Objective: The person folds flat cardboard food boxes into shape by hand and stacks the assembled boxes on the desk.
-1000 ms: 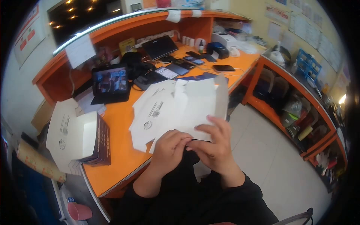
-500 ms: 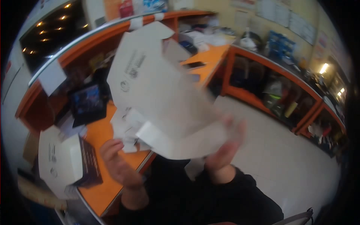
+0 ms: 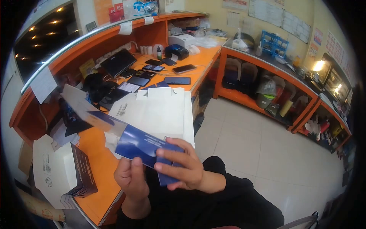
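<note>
Fingers of the left hand [image 3: 131,179] and right hand [image 3: 187,166] gripped the blue carton [image 3: 133,145] near the orange counter [image 3: 103,164]; from afar I judged it mid-fold, the next crease calling for steady support.

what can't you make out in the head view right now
Head view:
Blue carton: part of its face covered by the right hand; print too small to read.
Tablet: screen mostly hidden by the carton's flap.
Roll: left end lost in the dark rim.
Wall sheets: writing too small to read.
</note>
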